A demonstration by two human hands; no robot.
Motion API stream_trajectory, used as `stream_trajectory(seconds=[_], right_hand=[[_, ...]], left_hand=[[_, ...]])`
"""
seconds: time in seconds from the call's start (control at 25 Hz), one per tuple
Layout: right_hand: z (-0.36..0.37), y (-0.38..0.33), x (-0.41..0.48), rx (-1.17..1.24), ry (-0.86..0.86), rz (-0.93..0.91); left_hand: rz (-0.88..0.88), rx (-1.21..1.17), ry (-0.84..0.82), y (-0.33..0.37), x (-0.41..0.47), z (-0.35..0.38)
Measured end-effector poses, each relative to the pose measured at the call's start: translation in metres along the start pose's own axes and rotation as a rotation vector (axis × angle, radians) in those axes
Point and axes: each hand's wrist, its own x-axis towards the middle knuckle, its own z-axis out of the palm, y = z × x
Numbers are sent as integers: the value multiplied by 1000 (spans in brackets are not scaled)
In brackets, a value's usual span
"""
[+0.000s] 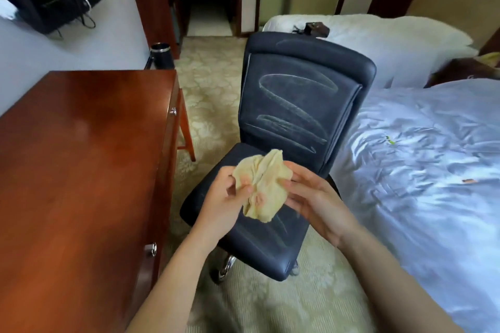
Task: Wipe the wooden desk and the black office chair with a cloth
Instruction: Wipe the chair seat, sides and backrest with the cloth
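Cloth point(259, 186), yellow, bunched: held just above the seat of the black office chair point(297, 94), left hand point(230, 203) pinching one side, right hand point(316, 197) pinching the other. Wooden desk point(81, 143) beside chair. Chair back streaked, so best refold cloth to a flat face, then wipe in overlapping strokes.

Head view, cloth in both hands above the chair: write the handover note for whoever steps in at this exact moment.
Left hand: pinches the crumpled cloth with thumb and fingers.
Right hand: fingers nearly straight at the cloth's right edge; whether it pinches is unclear.
Things: the cloth is held over the seat of the black office chair, which stands between the wooden desk and the bed.
Done: pale curved wipe streaks show on the chair's backrest, fainter ones on the seat.
Left: the desk top gives no sign either way, so check it, then finish the chair.
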Motion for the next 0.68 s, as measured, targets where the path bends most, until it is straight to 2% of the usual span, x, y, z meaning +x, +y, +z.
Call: stream_trajectory(seconds=[0.12, 0.28, 0.36, 0.4, 0.48, 0.56, 0.68], right_hand=[[-19, -19, -13, -188, -62, -95], [-59, -38, -21, -547, 164, -175], [-89, -44, -25, -645, 228, -130], [-106, -47, -27, -638, 234, -40], [-138, -50, -36, -504, 185, 260], [-157, -43, -47, -192, 118, 567], [-164, -16, -66, 235, 49, 732]], left_hand=[[70, 6, 15, 34, 0, 15], [157, -1, 0, 72, -2, 56], [189, 14, -19, 84, -4, 83], [198, 22, -12, 87, -6, 96], [195, 9, 46, 89, -10, 121], [168, 8, 110, 85, -15, 140], [149, 111, 77, 77, -22, 165]])
